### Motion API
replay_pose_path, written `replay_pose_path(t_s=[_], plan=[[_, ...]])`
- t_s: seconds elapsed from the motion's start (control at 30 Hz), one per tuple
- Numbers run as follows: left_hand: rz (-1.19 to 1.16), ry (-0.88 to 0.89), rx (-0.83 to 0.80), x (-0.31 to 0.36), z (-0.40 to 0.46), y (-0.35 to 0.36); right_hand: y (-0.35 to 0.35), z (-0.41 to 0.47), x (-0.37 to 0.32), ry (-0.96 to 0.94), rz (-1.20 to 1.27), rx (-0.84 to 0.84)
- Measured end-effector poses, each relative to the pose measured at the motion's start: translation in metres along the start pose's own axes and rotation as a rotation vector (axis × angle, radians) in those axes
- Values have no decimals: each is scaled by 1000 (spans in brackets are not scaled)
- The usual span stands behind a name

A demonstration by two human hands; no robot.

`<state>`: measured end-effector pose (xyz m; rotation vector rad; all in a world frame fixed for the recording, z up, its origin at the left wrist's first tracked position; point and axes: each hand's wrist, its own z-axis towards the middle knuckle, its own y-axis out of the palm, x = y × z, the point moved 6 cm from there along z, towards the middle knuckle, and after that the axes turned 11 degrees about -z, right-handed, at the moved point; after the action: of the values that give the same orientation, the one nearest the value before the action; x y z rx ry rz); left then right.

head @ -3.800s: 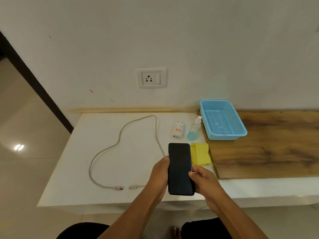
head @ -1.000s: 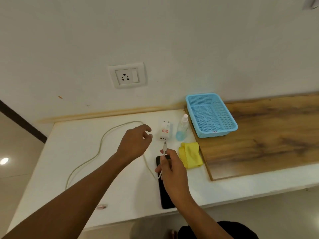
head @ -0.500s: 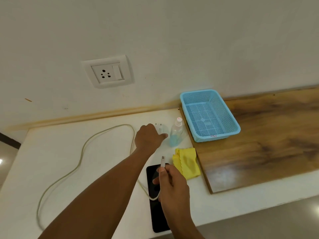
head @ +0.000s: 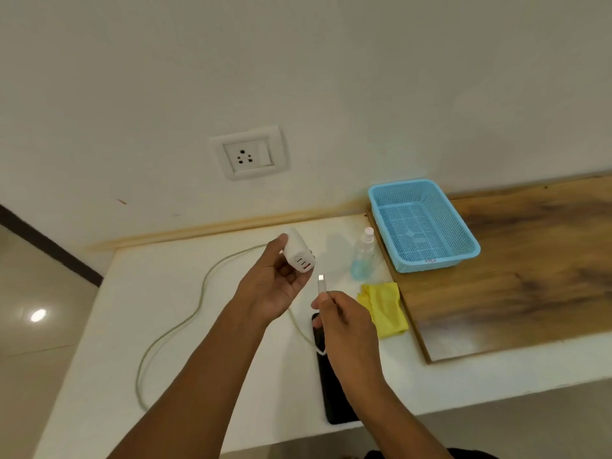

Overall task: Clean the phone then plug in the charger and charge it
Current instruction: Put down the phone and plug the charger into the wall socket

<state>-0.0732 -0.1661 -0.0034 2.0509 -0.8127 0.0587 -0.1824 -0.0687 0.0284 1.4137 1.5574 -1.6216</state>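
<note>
Starting at the left of the frame, I see one pale cable [head: 172, 329] looping across the white counter [head: 109, 326], slack so its end can reach. At centre my left hand [head: 275, 286] curls round the one white charger [head: 298, 253], lifted off the counter with its ports turned toward the plug, which I judge readies it for joining. Above it, in the upper middle, one wall socket [head: 248, 157] waits unused. Just right of centre my right hand [head: 344, 323] pinches the cable's plug [head: 321, 283] upright, tip near the ports but apart. Below that hand lies the one phone [head: 334, 392], flat at the counter's front edge. Further right stand one spray bottle [head: 362, 256], one yellow cloth [head: 385, 309] and one blue basket [head: 424, 223] on one wooden board [head: 513, 266], set aside, I judge, cleaning done.
</note>
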Motion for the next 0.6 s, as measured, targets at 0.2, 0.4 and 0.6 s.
replay_pose_path(t_s=[0.2,0.4,0.6], plan=[[-86,17,-90,20,-47,-8,13,-18,-48,-70,-34,-74],[-56,61,-118,33,-70,-14,32,-29,-70,-147,-192,-113],[-81,95,-88,43,-76,-21,37,-33,-75,-190,-299,-83]])
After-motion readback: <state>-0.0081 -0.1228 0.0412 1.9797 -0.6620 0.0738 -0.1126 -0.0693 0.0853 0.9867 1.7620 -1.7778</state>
